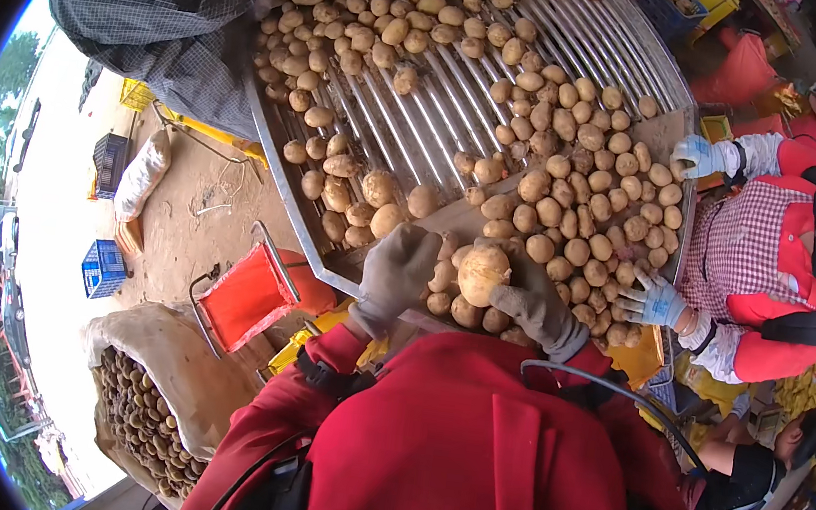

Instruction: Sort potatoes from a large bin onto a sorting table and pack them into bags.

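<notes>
My right hand, in a grey glove, grips a large tan potato between thumb and fingers above the front of a metal sorting table. To its left, my gloved left hand is curled at the table's near edge, beside some smaller potatoes. Its fingertips are turned away, so whether they hold anything is hidden. Past my hands, a thick heap of potatoes covers the table's right part. More potatoes lie at the left, partly over the metal bars.
At the right, a co-worker's two light-blue gloved hands reach to the potato heap. Another person in dark checked cloth stands at the upper left. Beside the table are a red chair and a large open sack of potatoes.
</notes>
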A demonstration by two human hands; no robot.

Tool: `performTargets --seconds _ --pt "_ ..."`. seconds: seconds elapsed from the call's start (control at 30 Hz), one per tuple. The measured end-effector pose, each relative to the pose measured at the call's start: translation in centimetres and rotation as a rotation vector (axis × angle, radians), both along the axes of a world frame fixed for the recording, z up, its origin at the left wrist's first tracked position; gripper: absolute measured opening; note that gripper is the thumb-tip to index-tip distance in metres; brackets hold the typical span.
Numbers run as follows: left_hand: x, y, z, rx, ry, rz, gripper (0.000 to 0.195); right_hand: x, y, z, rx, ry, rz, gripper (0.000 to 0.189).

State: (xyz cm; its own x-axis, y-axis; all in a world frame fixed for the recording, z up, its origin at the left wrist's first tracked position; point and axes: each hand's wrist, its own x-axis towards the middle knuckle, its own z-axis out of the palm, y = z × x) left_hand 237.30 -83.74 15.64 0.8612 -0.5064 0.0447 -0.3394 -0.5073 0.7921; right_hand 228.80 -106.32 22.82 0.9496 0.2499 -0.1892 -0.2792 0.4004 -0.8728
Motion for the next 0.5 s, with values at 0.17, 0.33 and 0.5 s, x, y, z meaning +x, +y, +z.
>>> performTargets --seconds 0.17,0.33,0.5 --pt "-2.8 -2.8 10.2 -0.071 0.026 -0.118 0.03 -1.0 0.1 -0.1 -0.522 0.068 -0.09 0.069" --pt "-3.4 -3.4 8.1 -0.194 -0.018 -0.12 0.027 -1.1 -0.3 0.5 -0.884 -0.194 -0.142 0.072" --pt "-0.7 -2.7 3.5 -0.069 -0.048 -0.019 0.015 -1.1 -0.7 0.4 -0.816 -0.074 -0.109 0.075"
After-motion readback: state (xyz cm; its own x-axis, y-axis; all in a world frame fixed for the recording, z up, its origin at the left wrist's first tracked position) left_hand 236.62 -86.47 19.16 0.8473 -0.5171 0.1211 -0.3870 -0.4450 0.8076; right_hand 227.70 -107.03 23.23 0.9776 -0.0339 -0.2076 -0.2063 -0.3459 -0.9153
